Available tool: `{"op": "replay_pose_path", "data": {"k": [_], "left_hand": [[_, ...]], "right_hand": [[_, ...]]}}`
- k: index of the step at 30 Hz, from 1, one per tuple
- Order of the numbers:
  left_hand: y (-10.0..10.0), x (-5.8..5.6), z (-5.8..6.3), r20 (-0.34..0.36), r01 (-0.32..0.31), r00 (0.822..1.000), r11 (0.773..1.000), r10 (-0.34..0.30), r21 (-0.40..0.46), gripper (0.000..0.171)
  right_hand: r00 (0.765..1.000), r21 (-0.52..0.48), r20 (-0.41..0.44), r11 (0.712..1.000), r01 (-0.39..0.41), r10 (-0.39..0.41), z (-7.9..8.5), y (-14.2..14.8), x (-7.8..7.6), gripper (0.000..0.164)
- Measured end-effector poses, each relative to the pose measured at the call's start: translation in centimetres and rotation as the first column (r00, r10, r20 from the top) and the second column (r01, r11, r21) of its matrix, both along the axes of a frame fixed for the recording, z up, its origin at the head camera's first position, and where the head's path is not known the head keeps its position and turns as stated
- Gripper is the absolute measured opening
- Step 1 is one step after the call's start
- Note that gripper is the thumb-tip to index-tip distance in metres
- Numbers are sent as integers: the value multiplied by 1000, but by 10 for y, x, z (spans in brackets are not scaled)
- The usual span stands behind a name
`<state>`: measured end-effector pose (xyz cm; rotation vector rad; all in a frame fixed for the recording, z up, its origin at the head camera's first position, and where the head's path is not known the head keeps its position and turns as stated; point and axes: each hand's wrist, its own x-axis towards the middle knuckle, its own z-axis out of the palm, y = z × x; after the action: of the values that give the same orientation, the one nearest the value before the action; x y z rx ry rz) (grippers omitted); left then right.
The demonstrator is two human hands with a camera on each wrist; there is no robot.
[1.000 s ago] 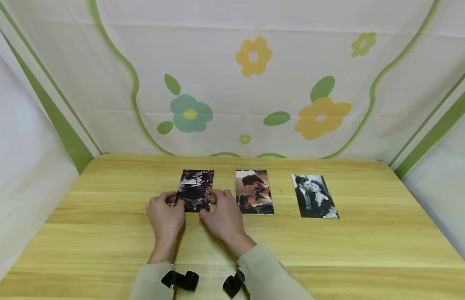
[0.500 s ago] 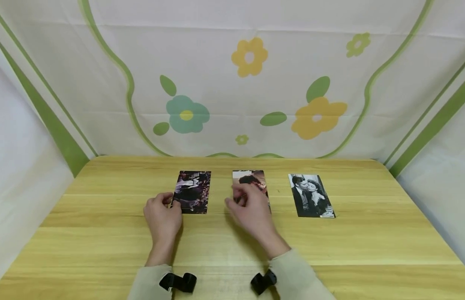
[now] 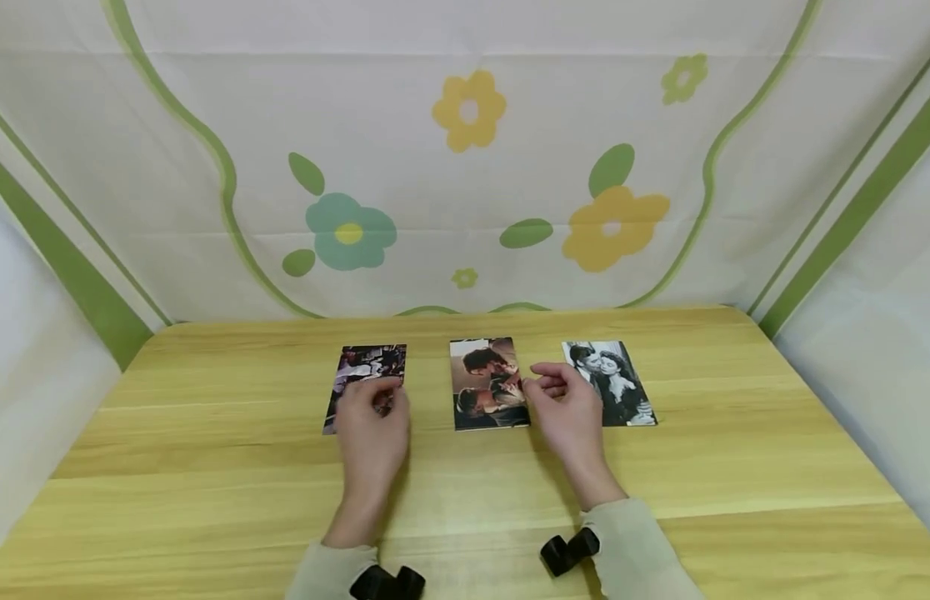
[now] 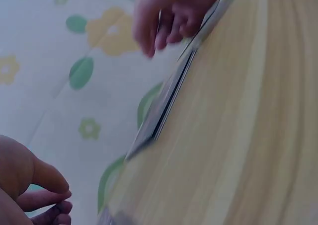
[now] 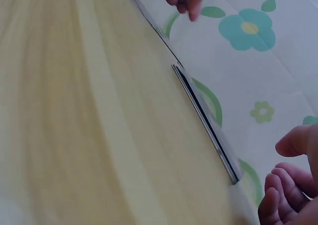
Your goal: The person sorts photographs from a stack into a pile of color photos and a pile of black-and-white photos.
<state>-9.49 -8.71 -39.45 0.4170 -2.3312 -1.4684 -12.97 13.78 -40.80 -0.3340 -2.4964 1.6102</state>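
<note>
Three photo cards lie in a row on the wooden table. My left hand [image 3: 371, 425] hovers in front of the left photo card [image 3: 369, 360], a dark crowd scene, and hides its lower right part. Nothing shows between its loosely bent fingers [image 4: 49, 180]. The middle photo card [image 3: 480, 379], a couple in warm tones turned sideways, is fully visible; its edge looks layered in the right wrist view. Between it and the black-and-white right photo card [image 3: 622, 387] is my right hand [image 3: 570, 417], thumb apart from its bent fingers [image 5: 283, 185], holding nothing visible.
The wooden table [image 3: 472, 508] reaches back to a white curtain [image 3: 405, 133] printed with flowers and green lines. More white cloth hangs at both sides. A black strap-on camera [image 3: 570, 550] sits on each wrist.
My right hand has left the left card, passed over the middle one and moved right. My left hand has let go of the left card's edge and shifted right. The head view has turned slightly.
</note>
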Motion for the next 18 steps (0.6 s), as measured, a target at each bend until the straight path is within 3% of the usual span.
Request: {"op": "replay_pose_path", "data": {"k": [5, 10, 18], "left_hand": [[29, 1, -8, -14, 159, 987, 987, -159, 5, 19], [40, 0, -20, 16, 195, 981, 981, -194, -13, 23], [42, -2, -26, 121, 267, 958, 963, -259, -49, 52]], "right_hand": [[1000, 14, 8, 1000, -8, 7, -5, 2, -1, 26], [997, 95, 27, 993, -72, 70, -10, 3, -2, 35], [983, 255, 43, 950, -182, 177, -11, 1, 0, 64]]}}
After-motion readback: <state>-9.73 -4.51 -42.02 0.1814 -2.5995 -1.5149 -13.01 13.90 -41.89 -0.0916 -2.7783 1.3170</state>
